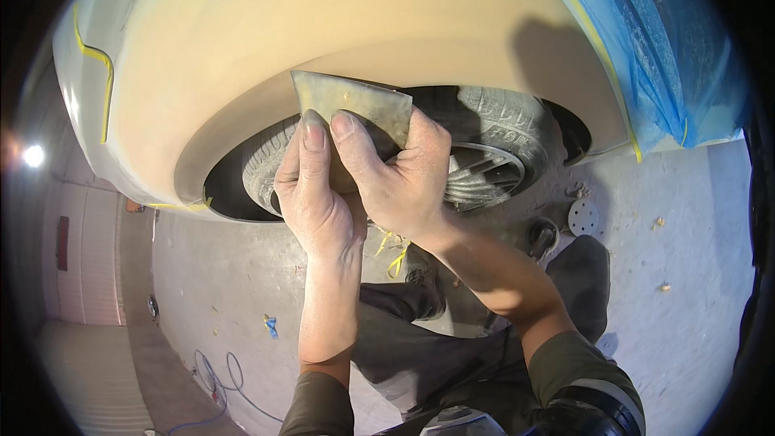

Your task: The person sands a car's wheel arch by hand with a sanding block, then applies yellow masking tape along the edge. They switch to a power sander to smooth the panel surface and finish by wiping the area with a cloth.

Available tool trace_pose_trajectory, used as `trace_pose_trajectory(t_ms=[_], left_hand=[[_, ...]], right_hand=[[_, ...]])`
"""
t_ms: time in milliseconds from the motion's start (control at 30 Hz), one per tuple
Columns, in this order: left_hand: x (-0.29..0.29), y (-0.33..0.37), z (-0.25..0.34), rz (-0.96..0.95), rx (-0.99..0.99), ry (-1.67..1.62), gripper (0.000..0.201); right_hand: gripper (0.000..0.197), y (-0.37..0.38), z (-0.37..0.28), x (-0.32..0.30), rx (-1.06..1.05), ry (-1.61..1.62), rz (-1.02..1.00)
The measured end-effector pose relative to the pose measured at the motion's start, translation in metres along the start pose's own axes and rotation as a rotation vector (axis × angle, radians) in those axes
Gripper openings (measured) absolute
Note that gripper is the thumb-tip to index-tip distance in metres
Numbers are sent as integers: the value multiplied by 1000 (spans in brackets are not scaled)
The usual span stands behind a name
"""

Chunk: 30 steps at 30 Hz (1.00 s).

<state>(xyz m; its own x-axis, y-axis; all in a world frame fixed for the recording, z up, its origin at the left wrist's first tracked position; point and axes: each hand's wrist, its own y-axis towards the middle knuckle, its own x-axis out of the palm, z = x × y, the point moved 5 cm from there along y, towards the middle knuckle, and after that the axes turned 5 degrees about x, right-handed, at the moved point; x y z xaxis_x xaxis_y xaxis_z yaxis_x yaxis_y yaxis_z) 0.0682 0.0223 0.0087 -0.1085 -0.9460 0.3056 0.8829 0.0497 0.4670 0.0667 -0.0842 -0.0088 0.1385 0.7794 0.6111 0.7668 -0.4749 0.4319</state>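
A dusty, greyish-yellow sheet of sandpaper point(359, 101) is pinched between both my hands, just in front of the wheel arch. My left hand point(311, 198) grips its lower left side, thumb pointing up across the face. From the right, my right hand point(408, 186) closes on the sheet with its thumb laid over the front. The fingers behind the sheet are hidden. Beyond it curves a car body panel point(347, 12), sanded to a beige, matte surface. Under the arch sits the tire point(500, 117) with its spoked wheel rim point(484, 173), partly covered by my hands.
Blue masking film point(654, 48) edged with yellow tape covers the car at right. On the floor point(218, 266) lie a round sanding disc point(583, 216) with holes, yellow tape scraps point(397, 262), a blue scrap point(270, 326) and a blue hose point(218, 383). My bent legs are below.
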Motion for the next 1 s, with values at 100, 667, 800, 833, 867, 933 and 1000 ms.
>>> trace_pose_trajectory(t_ms=[100,667,800,833,867,933,1000], left_hand=[[5,-1,-1,11,-7,16,28],[34,-8,-10,-29,-29,27,24],[42,-11,-15,-47,-51,38,23],[45,-11,-17,-53,-58,31,22],[47,-12,-18,-63,-61,35,22],[53,-13,-21,-83,-66,28,22],[57,-14,-25,-79,-64,34,22]], right_hand=[[17,0,-1,-4,-12,27,14],[15,0,-6,-30,-51,59,48],[15,2,-6,-40,-17,108,95],[15,2,-7,-42,-20,118,100],[15,2,-7,-45,-21,128,106],[15,3,-8,-50,-32,139,123],[14,4,-9,-55,-49,141,141]])
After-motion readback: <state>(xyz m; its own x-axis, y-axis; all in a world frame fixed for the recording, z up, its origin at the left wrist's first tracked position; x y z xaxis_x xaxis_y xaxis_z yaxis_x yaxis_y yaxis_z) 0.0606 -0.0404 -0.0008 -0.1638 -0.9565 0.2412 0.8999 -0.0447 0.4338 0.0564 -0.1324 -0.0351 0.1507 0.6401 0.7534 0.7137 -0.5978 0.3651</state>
